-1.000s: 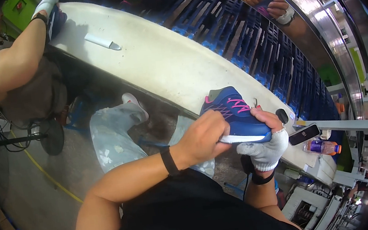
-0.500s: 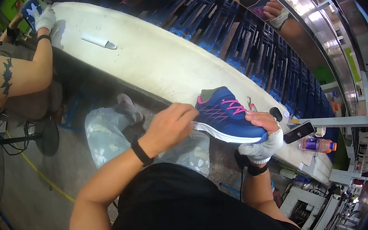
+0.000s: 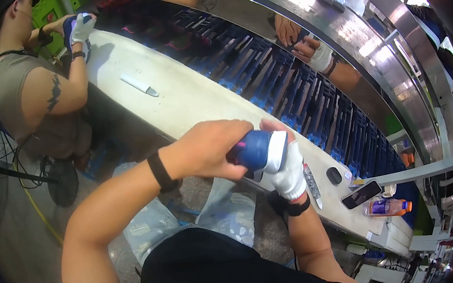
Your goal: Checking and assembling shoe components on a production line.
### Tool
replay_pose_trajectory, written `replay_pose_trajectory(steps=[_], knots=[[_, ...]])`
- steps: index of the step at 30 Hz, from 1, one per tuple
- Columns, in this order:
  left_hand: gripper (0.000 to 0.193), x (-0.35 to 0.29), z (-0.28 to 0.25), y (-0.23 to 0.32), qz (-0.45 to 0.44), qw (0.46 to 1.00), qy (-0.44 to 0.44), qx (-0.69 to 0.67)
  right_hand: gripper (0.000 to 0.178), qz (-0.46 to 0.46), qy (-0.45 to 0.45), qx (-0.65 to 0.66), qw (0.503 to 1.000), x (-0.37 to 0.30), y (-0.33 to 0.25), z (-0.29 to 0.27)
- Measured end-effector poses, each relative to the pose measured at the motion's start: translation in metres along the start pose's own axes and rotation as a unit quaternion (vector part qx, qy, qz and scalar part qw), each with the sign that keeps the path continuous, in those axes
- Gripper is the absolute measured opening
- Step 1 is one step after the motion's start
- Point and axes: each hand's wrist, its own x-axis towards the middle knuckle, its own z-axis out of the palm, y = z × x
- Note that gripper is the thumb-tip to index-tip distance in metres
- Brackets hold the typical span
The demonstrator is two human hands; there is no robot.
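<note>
The person is holding a blue shoe (image 3: pixel 257 150) up in front of the chest, off the long white surface (image 3: pixel 187 95), with both hands closing on it. The bare left hand (image 3: pixel 207 149) is wrapping over the shoe's left end, fingers curled shut around the upper, a black wristband (image 3: pixel 157 171) sitting on that wrist. The gloved right hand (image 3: pixel 289 170) is cupping the right end from below and behind, its grip closed against the white sole, thumb showing over the top.

The shoe is being seen nearly end-on, so its long axis seems to be running away from the camera and slightly left to right. Which end is the toe I cannot tell, since the hands are covering most of it; a trace of pink is peeking out near the left fingers.

As a judgement, the risk lies in the hands overlapping so tightly: if one hand is letting go to shift its hold, the shoe could twist out and drop towards the lap or floor.

A thin knife-like tool (image 3: pixel 312 183), a small black object (image 3: pixel 333 175), a phone (image 3: pixel 362 194) and a bottle (image 3: pixel 387 207) are lying on the near right stretch. At far left, another person's gloved hand (image 3: pixel 80 28) is working on another shoe.
</note>
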Motion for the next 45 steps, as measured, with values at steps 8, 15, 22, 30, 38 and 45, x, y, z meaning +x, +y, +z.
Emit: replay_pose_trajectory(steps=[8, 15, 22, 30, 38, 45], knots=[[0.07, 0.027, -0.016, -0.007, -0.1, 0.992, -0.07, 0.009, 0.059, -0.046, 0.072, 0.072, 0.994, 0.043, -0.003, 0.025], [0.082, 0.029, -0.019, -0.019, -0.16, 0.982, -0.091, 0.031, 0.043, -0.096, 0.163, 0.362, 0.913, 0.06, 0.02, 0.036], [0.069, 0.056, -0.015, -0.006, -0.105, 0.986, -0.119, 0.049, 0.048, -0.052, 0.092, 0.243, 0.964, 0.048, 0.008, 0.013], [0.058, 0.097, 0.01, 0.04, 0.054, 0.984, -0.123, 0.113, 0.067, 0.013, 0.102, 0.238, 0.966, 0.009, -0.021, -0.032], [0.073, 0.137, 0.005, 0.029, -0.015, 0.968, -0.223, 0.119, 0.036, 0.088, 0.1, -0.128, 0.983, 0.039, -0.038, -0.068], [0.077, 0.105, -0.008, 0.021, 0.05, 0.974, -0.136, 0.175, 0.075, -0.081, 0.228, -0.108, 0.964, 0.009, 0.006, -0.026]])
